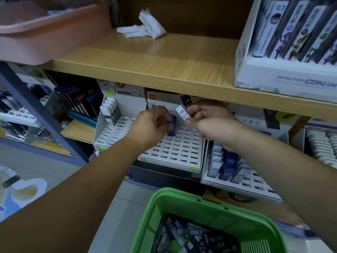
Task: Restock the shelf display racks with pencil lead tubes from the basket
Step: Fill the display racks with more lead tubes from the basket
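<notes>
Purple plastic lead tube (172, 123) is pinched by the left hand (153, 125), seemingly for slotting into the white perforated cardboard rack (179, 149) beneath it, while a white-labelled HB tube (182, 113) is pinched ready by the right hand (213, 125).

Green basket (200, 204) cut off by the bottom edge, loose tubes (191, 234) inside blurred. Blue tube (172, 123) mostly buried in left hand (152, 125). White tube (182, 114), lower end hidden behind right hand (213, 123). Conan box (284, 77) cropped at right.
</notes>
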Motion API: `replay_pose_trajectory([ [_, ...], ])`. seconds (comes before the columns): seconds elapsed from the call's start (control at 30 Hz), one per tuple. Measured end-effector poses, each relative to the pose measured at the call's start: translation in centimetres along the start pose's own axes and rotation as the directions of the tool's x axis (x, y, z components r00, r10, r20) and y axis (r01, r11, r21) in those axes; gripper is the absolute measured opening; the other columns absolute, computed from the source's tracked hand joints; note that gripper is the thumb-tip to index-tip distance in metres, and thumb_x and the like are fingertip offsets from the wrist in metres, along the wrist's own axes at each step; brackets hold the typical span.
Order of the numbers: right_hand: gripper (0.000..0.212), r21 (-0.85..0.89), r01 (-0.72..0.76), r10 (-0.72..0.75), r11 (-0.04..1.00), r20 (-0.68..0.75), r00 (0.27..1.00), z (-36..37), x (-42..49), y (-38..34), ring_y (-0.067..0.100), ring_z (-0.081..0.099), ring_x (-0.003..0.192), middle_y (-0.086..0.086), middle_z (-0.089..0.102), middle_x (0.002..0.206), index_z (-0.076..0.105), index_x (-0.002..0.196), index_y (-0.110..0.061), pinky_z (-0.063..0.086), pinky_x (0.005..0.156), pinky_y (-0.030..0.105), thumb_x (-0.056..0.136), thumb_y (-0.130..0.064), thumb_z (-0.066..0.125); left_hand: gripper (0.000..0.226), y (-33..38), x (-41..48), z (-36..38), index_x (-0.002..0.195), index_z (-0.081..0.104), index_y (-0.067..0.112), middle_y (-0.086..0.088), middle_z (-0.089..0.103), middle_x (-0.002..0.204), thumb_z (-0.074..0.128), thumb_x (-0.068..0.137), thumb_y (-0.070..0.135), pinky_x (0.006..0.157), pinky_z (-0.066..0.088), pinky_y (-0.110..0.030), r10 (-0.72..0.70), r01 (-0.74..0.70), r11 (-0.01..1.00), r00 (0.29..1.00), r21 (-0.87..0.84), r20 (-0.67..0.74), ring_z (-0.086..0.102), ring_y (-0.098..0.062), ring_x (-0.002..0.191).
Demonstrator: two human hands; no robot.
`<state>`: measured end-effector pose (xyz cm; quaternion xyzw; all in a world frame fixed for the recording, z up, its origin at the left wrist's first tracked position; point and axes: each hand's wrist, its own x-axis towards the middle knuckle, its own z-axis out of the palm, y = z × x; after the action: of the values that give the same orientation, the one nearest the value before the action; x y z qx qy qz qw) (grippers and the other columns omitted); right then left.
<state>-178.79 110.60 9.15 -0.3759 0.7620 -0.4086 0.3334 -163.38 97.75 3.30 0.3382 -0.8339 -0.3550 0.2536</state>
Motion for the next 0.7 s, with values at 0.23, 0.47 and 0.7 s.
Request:
replay_pose_trajectory([
  [0.23, 0.010, 0.005, 0.034, -0.034, 0.999, 0.075, 0.997, 0.2, 0.0, 0.3, 0.013, 0.067, 0.056, -0.009, 0.069, 0.070, 0.064, 0.096, -0.023, 0.042, 0.048, 0.027, 0.094, -0.019, 0.073, 0.026, -0.8, 0.1, -0.8, 0.086, 0.069, 0.028, 0.004, 0.073, 0.086, 0.072, 0.091, 0.003, 0.073, 0.056, -0.026, 0.046, -0.046, 0.994, 0.999, 0.102, 0.004, 0.069, -0.015, 0.079],
  [0.47, 0.005, 0.113, 0.005, -0.008, 0.994, 0.026, 1.000, 0.8, 0.1, 0.2, 0.020, 0.071, 0.065, 0.013, 0.076, 0.079, 0.070, 0.092, -0.012, 0.064, 0.071, 0.039, 0.089, -0.010, 0.074, 0.036, -0.8, -0.6, -0.5, 0.113, 0.077, 0.013, -0.005, 0.070, 0.112, 0.059, 0.088, -0.006, 0.092, 0.055, -0.032, 0.146, -0.146, 0.966, 0.989, 0.214, 0.014, 0.066, -0.020, 0.099],
  [0.7, 0.011, 0.120, 0.019, -0.017, 0.993, -0.019, 1.000, 2.8, 1.0, -0.7, 0.025, 0.077, 0.075, 0.008, 0.078, 0.084, 0.071, 0.093, -0.019, 0.064, 0.082, 0.040, 0.101, -0.015, 0.064, 0.024, -2.5, -3.1, -1.5, 0.102, 0.076, 0.012, -0.005, 0.070, 0.098, 0.061, 0.088, 0.000, 0.074, 0.043, -0.018, 0.112, -0.084, 0.964, 0.989, 0.252, -0.098, 0.062, -0.017, 0.082],
])
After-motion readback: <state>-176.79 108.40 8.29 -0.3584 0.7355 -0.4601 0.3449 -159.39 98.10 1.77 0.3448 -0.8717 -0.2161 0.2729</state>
